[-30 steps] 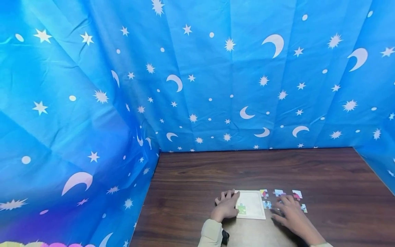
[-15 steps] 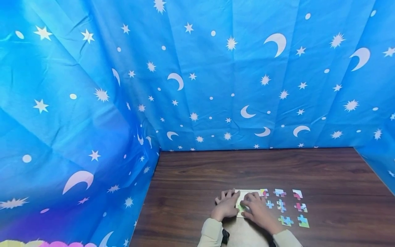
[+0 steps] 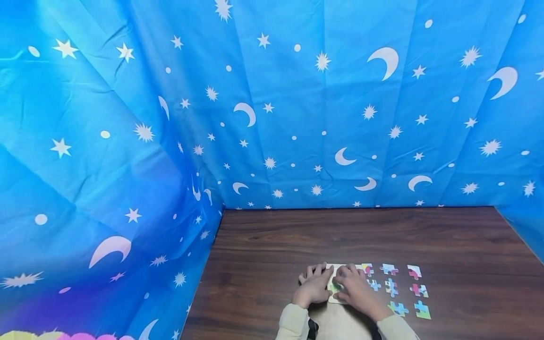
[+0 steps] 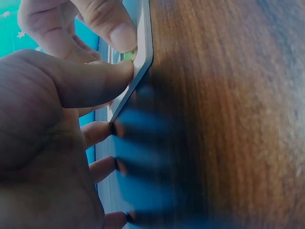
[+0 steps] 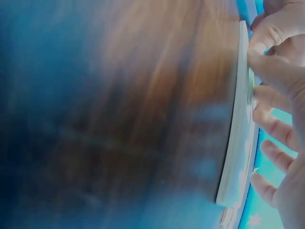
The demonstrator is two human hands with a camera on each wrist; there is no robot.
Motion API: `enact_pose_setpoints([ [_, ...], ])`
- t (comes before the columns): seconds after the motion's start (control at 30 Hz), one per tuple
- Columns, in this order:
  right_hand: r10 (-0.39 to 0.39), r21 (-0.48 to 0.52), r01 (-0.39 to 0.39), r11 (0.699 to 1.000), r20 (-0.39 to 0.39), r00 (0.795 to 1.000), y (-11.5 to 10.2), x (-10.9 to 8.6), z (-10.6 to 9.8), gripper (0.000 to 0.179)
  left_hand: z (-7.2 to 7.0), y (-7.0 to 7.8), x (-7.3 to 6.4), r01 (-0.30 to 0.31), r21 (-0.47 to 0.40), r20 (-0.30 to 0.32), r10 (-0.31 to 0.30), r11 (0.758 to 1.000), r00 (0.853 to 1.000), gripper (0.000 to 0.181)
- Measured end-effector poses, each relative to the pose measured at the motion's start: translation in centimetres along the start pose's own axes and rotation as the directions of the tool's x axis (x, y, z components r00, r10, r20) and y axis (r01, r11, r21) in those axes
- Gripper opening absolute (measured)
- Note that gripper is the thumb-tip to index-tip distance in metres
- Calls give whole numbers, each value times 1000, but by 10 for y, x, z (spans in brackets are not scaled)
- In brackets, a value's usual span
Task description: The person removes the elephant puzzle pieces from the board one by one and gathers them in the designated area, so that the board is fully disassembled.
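Observation:
A pale, shallow puzzle tray [image 3: 340, 265] lies flat on the table. My left hand [image 3: 316, 288] rests along its left side, thumb at the near corner, the other fingers spread. In the left wrist view three of those fingertips touch the tabletop. Over the tray is my right hand [image 3: 358, 289], its thumb and index finger on a green puzzle piece [image 3: 335, 286] in the near left corner. Only a green sliver of that piece [image 5: 250, 88] shows between these fingers in the right wrist view. The hand covers most of the tray's inside.
Several loose jigsaw pieces lie in rows right of the tray, among them a red and white piece [image 3: 414, 271] and a blue and green one [image 3: 422, 310]. The dark wooden table [image 3: 263, 245] meets a blue star-patterned cloth [image 3: 289, 108] behind and at the left.
My right hand has moved left from above the loose pieces onto the green piece in the tray, and stays there over the last half second. The left hand keeps its place.

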State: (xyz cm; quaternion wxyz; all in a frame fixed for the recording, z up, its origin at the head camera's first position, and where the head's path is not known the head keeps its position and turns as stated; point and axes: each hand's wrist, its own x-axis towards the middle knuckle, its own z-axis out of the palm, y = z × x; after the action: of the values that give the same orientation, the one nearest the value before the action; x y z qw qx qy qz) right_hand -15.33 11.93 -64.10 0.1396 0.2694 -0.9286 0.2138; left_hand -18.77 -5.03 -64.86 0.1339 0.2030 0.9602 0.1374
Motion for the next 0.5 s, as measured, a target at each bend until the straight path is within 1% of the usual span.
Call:
enact_pose_setpoints([
  [0.07, -10, -29, 10, 1000, 10, 1000, 2, -1, -2, 30, 1, 1, 0, -4, -5, -3, 4, 1000, 1000, 70],
  [0.17, -17, -57, 17, 998, 3, 1000, 5, -2, -7, 30, 1, 1, 1, -6, -12, -3, 6, 1000, 1000, 70],
  [0.3, 0, -44, -1, 999, -18, 1000, 8, -7, -16, 33, 1, 0, 1, -8, -13, 4, 8, 1000, 1000, 71],
  [0.4, 3, -44, -5, 999, -35, 999, 9, -14, -25, 34, 1, -1, 1, -10, -16, 10, 11, 1000, 1000, 71],
  [0.5, -10, -56, 6, 998, -61, 998, 14, -25, -32, 35, 3, -1, -1, -14, -17, 18, 14, 1000, 1000, 72],
])
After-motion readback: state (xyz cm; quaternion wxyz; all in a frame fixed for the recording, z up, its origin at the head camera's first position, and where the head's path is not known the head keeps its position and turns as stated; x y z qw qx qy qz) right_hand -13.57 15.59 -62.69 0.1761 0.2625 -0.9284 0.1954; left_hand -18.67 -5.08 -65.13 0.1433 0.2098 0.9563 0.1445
